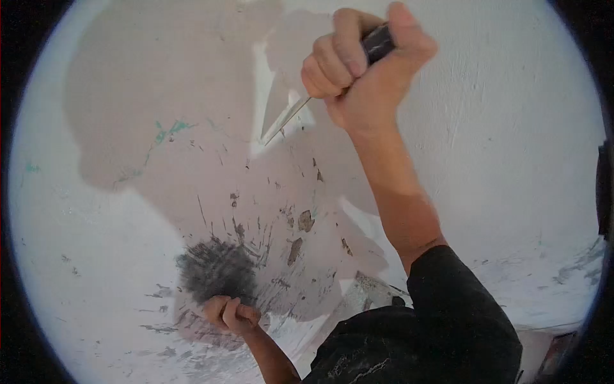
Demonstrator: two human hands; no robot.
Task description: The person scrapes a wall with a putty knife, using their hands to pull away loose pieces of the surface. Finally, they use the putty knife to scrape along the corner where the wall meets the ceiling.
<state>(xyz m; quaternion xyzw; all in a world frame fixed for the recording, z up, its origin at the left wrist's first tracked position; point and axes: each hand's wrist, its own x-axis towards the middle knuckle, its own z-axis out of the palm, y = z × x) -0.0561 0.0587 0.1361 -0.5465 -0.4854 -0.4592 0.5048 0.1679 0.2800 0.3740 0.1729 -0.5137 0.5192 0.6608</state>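
My right hand is raised at the upper middle, wrapped round the dark handle of a slim pointed tool that looks like a screwdriver. Its thin metal shaft comes out below the little finger and slants down left, with the tip right at the white wall. Lower left, my left hand is closed, fingers curled, at the lower edge of a dark grey fuzzy-looking patch. I cannot tell what, if anything, the left hand holds.
Chipped spots and dark scratch marks cover the wall between the hands. A green streak runs across its upper left. Shadows of my head and arm fall on the wall. My black sleeve fills the lower right. A dark object stands at the right edge.
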